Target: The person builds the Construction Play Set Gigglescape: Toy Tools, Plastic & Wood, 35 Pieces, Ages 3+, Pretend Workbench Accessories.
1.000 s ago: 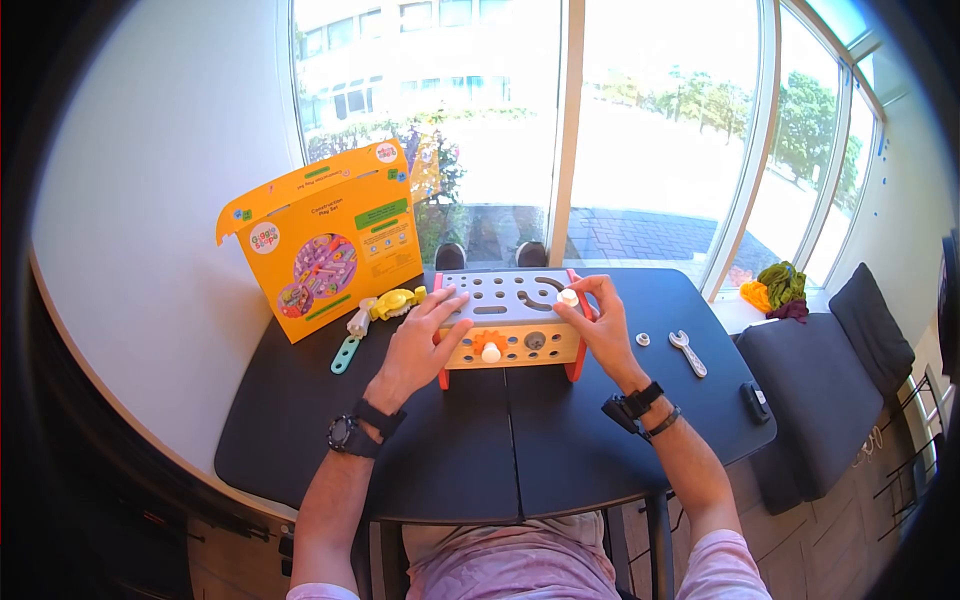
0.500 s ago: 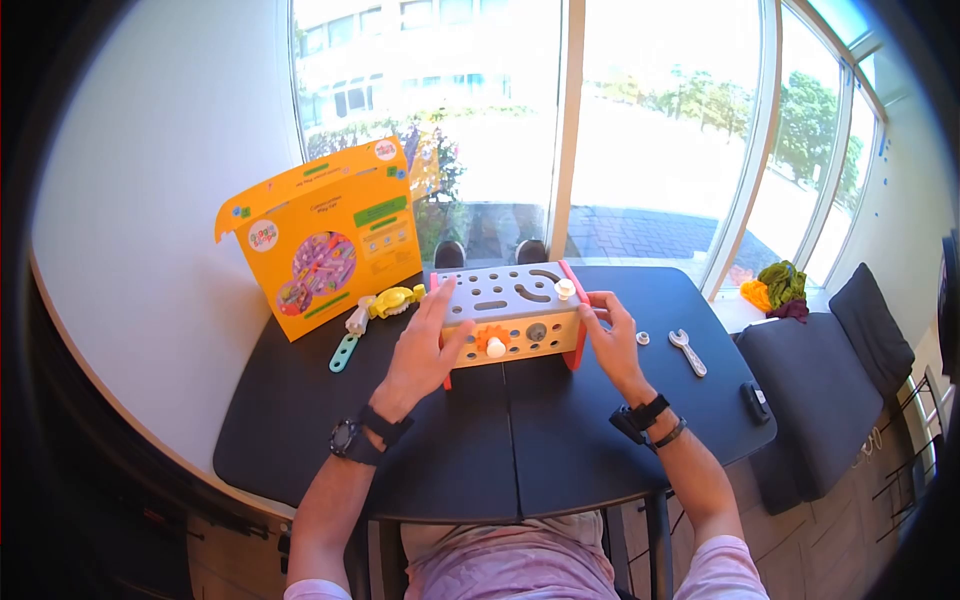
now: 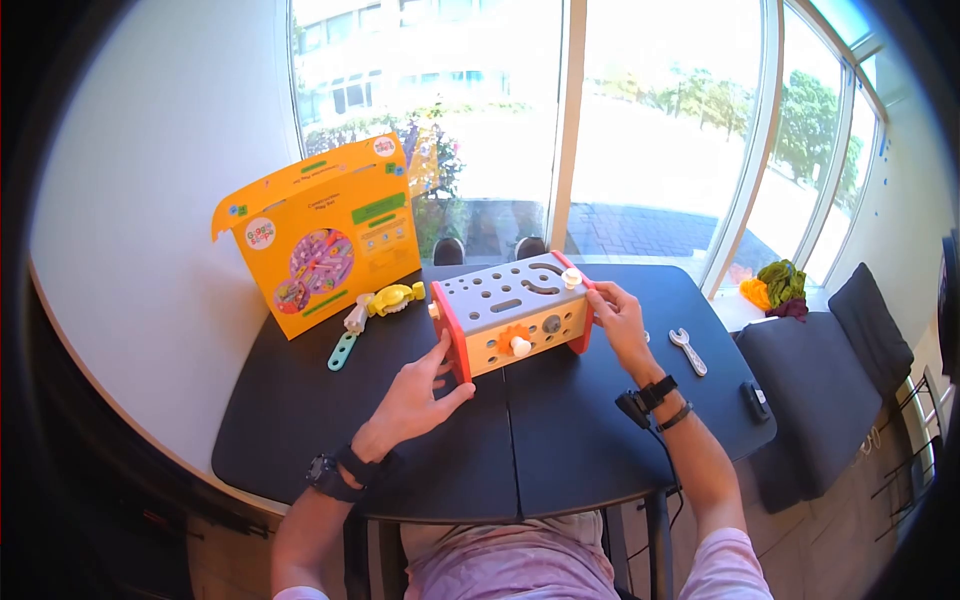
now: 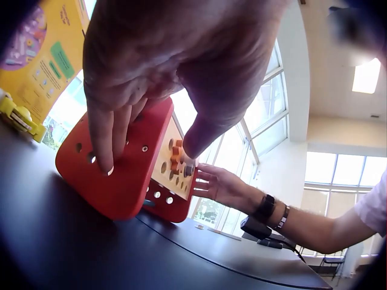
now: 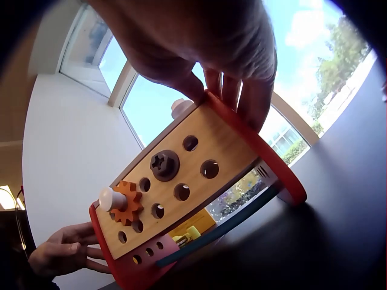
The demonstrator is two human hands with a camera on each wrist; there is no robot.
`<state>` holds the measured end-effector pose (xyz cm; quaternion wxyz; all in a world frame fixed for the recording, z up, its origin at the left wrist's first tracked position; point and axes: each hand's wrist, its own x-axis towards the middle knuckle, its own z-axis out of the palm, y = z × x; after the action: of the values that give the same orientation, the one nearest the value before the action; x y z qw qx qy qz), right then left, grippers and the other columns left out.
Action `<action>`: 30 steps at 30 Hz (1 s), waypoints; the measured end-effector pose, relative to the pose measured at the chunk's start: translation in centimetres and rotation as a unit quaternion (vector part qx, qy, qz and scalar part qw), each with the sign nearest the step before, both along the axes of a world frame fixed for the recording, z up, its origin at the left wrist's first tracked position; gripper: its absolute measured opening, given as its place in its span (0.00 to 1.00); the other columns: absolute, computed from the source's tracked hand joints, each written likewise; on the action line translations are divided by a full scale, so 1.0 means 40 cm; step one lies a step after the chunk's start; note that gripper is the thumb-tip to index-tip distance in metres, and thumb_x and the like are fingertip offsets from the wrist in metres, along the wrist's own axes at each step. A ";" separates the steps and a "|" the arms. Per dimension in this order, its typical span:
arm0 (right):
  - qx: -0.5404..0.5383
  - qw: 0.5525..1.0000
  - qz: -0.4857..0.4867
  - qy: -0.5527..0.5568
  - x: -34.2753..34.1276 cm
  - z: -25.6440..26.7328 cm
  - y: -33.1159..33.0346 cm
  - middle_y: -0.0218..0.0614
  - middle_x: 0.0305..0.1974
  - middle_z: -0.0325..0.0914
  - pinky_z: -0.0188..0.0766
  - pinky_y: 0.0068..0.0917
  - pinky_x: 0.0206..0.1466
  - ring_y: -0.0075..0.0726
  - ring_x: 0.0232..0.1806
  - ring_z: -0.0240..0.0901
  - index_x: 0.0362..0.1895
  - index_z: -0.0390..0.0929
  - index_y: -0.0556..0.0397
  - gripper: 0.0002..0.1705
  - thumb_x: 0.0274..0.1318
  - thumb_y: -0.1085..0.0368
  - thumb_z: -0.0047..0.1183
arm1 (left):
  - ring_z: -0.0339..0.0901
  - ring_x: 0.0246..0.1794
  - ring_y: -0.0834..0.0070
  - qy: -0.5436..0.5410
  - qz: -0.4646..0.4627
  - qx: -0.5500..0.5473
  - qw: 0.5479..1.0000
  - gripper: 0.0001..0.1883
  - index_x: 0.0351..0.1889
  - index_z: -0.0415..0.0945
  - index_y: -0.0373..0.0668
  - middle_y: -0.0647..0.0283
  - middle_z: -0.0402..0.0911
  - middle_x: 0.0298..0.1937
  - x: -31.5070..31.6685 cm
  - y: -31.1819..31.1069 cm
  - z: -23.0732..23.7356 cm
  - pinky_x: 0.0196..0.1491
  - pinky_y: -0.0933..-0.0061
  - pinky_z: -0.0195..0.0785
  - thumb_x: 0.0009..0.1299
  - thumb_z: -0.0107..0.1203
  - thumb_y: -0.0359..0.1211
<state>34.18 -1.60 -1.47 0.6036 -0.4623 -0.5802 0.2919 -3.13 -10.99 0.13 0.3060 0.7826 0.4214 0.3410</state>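
A toy workbench (image 3: 497, 283) with a grey holed top, wooden front and red end panels stands turned on the table. My left hand (image 3: 412, 402) has its straight fingers against the outside of the left red panel (image 4: 103, 181); its thumb is spread toward the front. At the other end, my right hand (image 3: 622, 325) pinches the right red panel (image 5: 266, 154) near its upper edge, thumb inside and fingers outside. A white bolt (image 3: 571, 278) sits in the top close to that hand. On the front are an orange gear (image 5: 127, 204) with a white peg (image 5: 110, 199) and a dark grey screw (image 5: 164, 164).
An orange play-set box (image 3: 330, 230) stands at the back left. Before it lie a yellow toy piece (image 3: 392, 299) and a teal strip (image 3: 342, 351). A toy wrench (image 3: 687, 352) and a black device (image 3: 755, 402) are on the right of the black table (image 3: 600, 450).
My left hand has gone from the workbench top to its left panel. My right hand has left the white bolt for the right panel. The workbench has turned, its left end coming nearer.
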 end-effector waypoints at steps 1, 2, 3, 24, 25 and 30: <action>-0.001 1.000 0.000 0.002 -0.002 0.000 -0.003 0.39 0.47 0.92 0.86 0.27 0.51 0.25 0.48 0.87 0.60 0.87 0.59 0.16 0.81 0.61 0.59 | 0.79 0.75 0.42 0.004 0.003 0.014 1.000 0.49 0.90 0.48 0.34 0.36 0.71 0.81 -0.003 -0.001 0.001 0.71 0.50 0.80 0.77 0.68 0.32; -0.002 1.000 0.001 -0.001 -0.002 0.000 -0.007 0.39 0.47 0.92 0.86 0.27 0.52 0.25 0.48 0.87 0.60 0.87 0.59 0.16 0.81 0.61 0.59 | 0.81 0.73 0.45 0.016 0.005 0.019 1.000 0.47 0.89 0.52 0.33 0.37 0.74 0.79 -0.012 0.004 0.001 0.68 0.52 0.81 0.76 0.67 0.31; -0.004 1.000 0.002 -0.004 -0.002 0.000 -0.012 0.39 0.47 0.92 0.85 0.27 0.52 0.25 0.48 0.87 0.60 0.86 0.59 0.16 0.82 0.61 0.59 | 0.82 0.71 0.48 0.028 0.007 0.023 0.999 0.45 0.87 0.55 0.32 0.38 0.76 0.77 -0.027 0.014 0.000 0.66 0.54 0.83 0.76 0.66 0.30; 0.011 0.996 0.015 -0.088 -0.048 0.017 -0.125 0.36 0.46 0.83 0.79 0.30 0.43 0.25 0.37 0.74 0.73 0.76 0.43 0.23 0.80 0.56 0.58 | 0.90 0.53 0.47 0.356 0.390 0.034 0.848 0.19 0.48 0.91 0.37 0.44 0.91 0.50 -0.344 0.489 -0.122 0.58 0.47 0.83 0.68 0.71 0.43; 0.011 0.996 0.010 -0.092 -0.049 0.020 -0.131 0.36 0.46 0.83 0.78 0.29 0.42 0.25 0.36 0.74 0.73 0.76 0.43 0.24 0.80 0.56 0.58 | 0.90 0.52 0.47 0.353 0.390 0.048 0.849 0.20 0.48 0.90 0.37 0.45 0.92 0.49 -0.347 0.485 -0.118 0.57 0.47 0.83 0.67 0.71 0.43; 0.010 0.994 -0.003 -0.112 -0.050 0.026 -0.138 0.35 0.44 0.82 0.75 0.27 0.39 0.22 0.32 0.72 0.73 0.76 0.42 0.24 0.79 0.56 0.59 | 0.91 0.50 0.52 0.243 0.388 0.012 0.889 0.22 0.49 0.90 0.35 0.44 0.92 0.51 -0.329 0.452 -0.032 0.52 0.52 0.83 0.69 0.72 0.44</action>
<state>32.19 -7.10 -0.41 0.5403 -0.4874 -0.6461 0.2304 -16.28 7.09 -1.13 0.0278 0.6189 0.7484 0.2369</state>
